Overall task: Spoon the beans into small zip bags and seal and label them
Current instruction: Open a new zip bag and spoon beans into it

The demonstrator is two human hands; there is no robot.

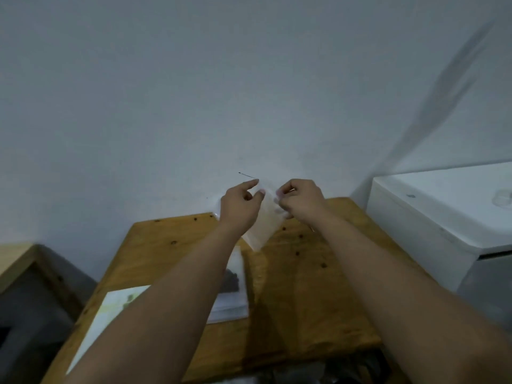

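I hold a small clear zip bag up above the wooden table. My left hand pinches its top edge on the left and my right hand pinches it on the right, so the bag hangs tilted between them. The bag looks empty. Under my left forearm lies a clear bag holding a dark heap of beans. Several dark beans are scattered over the tabletop.
A white sheet with yellow-green print lies at the table's left front. A white appliance stands to the right. A grey wall is close behind the table. A dark frame is at the lower left.
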